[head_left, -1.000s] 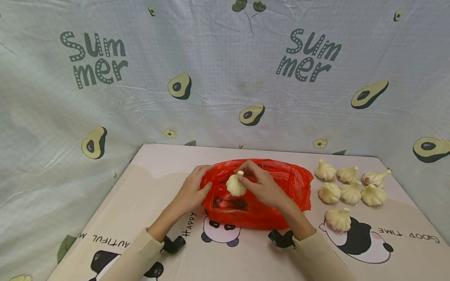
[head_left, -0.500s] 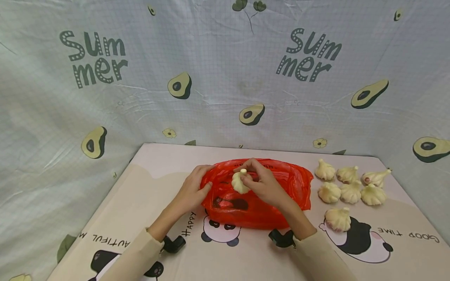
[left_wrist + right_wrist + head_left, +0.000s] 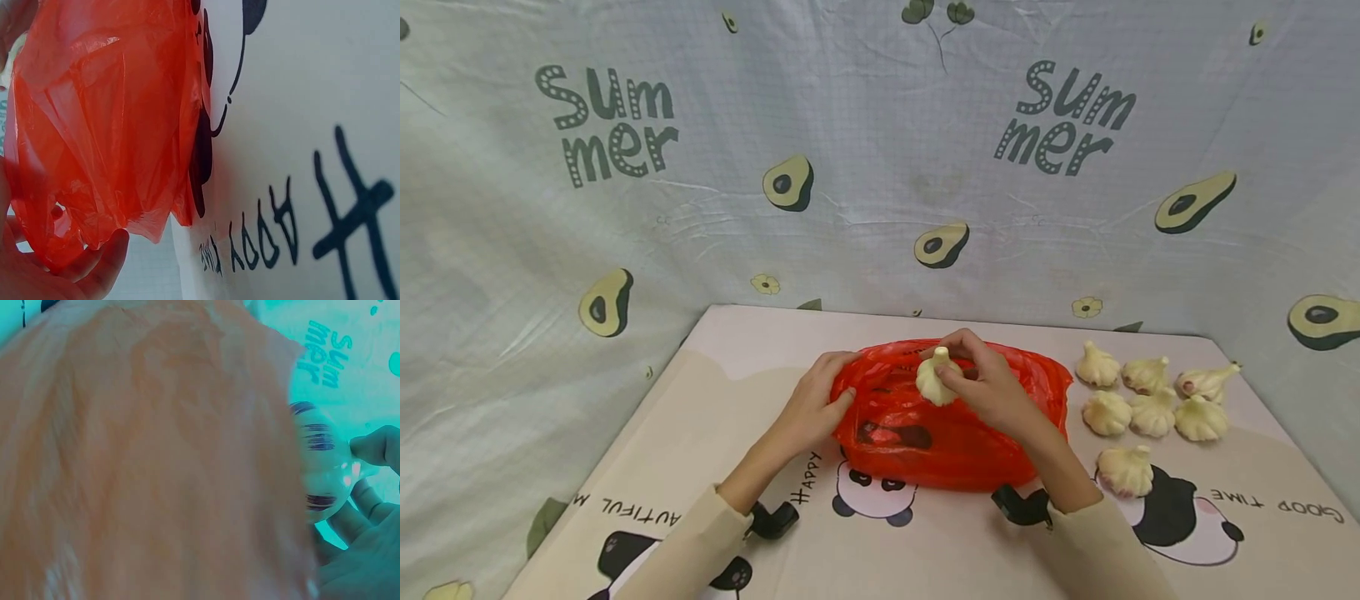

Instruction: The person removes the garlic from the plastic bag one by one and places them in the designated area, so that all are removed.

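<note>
A red plastic bag [image 3: 902, 462] lies on the table with its mouth spread open. My left hand [image 3: 811, 404] grips the bag's left edge; the left wrist view shows its fingers [image 3: 103, 265] curled at the rim. Over the bag's opening, my right hand [image 3: 996, 392] pinches a garlic bulb [image 3: 936, 382] between thumb and fingers, stem upward. The right wrist view has the same garlic bulb [image 3: 328, 462] with purple streaks, partly hidden behind the bag. Beyond the bag's right side, several garlic bulbs [image 3: 1152, 412] stand in two rows.
A single garlic bulb [image 3: 1126, 472] sits nearer the front, below those rows. The pale table [image 3: 887, 567] has printed pandas and lettering. A cloth with avocado prints [image 3: 850, 117] hangs behind it and along the sides.
My right hand has moved to the right and slightly up with the garlic bulb. My left hand keeps its place at the bag's edge.
</note>
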The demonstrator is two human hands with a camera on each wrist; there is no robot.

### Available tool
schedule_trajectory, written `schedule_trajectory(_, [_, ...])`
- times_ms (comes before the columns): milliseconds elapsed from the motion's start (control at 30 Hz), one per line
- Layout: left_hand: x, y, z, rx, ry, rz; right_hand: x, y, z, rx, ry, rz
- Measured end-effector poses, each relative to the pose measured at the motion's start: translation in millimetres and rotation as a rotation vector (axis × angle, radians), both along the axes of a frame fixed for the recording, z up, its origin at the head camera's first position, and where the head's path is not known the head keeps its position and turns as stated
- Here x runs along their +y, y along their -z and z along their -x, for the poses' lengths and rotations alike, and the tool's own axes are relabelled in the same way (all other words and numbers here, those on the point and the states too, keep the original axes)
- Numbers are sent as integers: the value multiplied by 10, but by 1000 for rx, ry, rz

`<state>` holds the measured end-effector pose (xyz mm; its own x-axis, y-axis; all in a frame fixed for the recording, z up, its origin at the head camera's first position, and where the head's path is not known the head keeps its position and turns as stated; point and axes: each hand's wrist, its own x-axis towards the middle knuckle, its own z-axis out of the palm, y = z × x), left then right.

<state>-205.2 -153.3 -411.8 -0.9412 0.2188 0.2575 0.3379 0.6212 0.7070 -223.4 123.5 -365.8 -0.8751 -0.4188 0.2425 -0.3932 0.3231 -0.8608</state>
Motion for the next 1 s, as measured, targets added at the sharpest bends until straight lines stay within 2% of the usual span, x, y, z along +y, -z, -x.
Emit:
schedule_trajectory(400, [-13,22,-13,-8,-12,-9,368,-146,-53,10,60,-6])
schedule_trajectory(1000, [0,20,-3,4,-3,-4,976,-402,-270,242,120,2])
